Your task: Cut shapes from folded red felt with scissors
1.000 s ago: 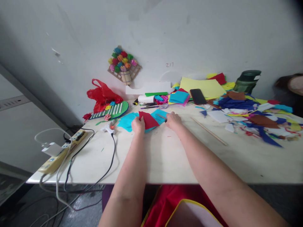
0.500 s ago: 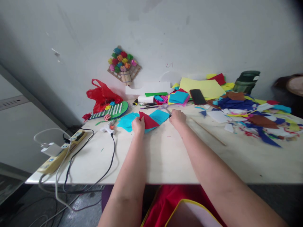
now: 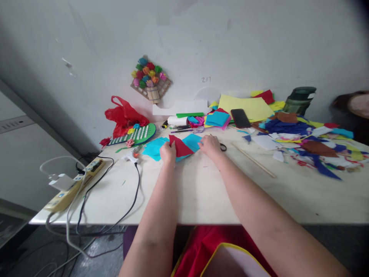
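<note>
- Here, the left hand (image 3: 168, 152) pinches the red paper (image 3: 181, 146) at its left side, thumb on top.
- The red paper lies over light-blue paper sheets (image 3: 191, 141), mid-table, between both hands.
- The right hand (image 3: 210, 146) has its fingers bent at the sheets' right edge; whether they grip it, I cannot tell.
- A black scissor handle (image 3: 225, 147) shows just right of that hand.
- Farther right, a thin wooden stick (image 3: 254, 160) lies slanted on the white table (image 3: 201, 192).
</note>
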Demonstrator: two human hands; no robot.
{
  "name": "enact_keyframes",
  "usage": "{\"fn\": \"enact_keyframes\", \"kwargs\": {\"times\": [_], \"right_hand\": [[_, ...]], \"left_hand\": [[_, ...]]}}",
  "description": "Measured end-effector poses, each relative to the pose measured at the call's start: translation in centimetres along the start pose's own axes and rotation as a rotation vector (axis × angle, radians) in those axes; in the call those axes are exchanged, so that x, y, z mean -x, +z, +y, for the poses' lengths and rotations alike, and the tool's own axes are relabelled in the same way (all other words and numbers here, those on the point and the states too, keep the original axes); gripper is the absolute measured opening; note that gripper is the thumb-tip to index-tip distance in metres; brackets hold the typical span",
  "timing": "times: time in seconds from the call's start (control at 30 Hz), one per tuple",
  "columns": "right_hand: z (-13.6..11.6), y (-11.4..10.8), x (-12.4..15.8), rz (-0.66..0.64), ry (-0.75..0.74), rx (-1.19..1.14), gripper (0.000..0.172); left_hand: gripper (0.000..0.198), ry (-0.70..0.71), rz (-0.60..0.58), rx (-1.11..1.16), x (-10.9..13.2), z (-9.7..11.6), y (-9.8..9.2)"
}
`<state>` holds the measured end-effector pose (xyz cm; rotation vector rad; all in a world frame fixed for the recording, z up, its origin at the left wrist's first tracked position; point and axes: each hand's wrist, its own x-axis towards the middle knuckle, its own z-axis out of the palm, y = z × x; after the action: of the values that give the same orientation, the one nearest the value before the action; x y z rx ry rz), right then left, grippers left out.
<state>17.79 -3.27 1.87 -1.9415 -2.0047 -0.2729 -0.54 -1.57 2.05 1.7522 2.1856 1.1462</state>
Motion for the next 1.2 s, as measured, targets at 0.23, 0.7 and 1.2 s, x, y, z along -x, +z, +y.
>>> {"fn": "enact_keyframes", "kwargs": {"times": [0.23, 0.7, 1.2], "right_hand": [[-1.4, 1.1, 0.1, -0.186, -0.024, 0.081, 0.029], [0.8, 0.0, -0.2, 0.208, 0.508, -0.37, 0.035], [4.2, 0.7, 0.1, 0.312, 0.609, -0.304, 0.037]], "left_hand": [[0.029, 0.016, 0.0, -0.014, 0.1, 0.1, -0.1], [0.03, -0.001, 0.033, 0.021, -0.1, 0.0, -0.5], [0.034, 0.051, 0.016, 0.139, -0.6, -0.8, 0.5]]}}
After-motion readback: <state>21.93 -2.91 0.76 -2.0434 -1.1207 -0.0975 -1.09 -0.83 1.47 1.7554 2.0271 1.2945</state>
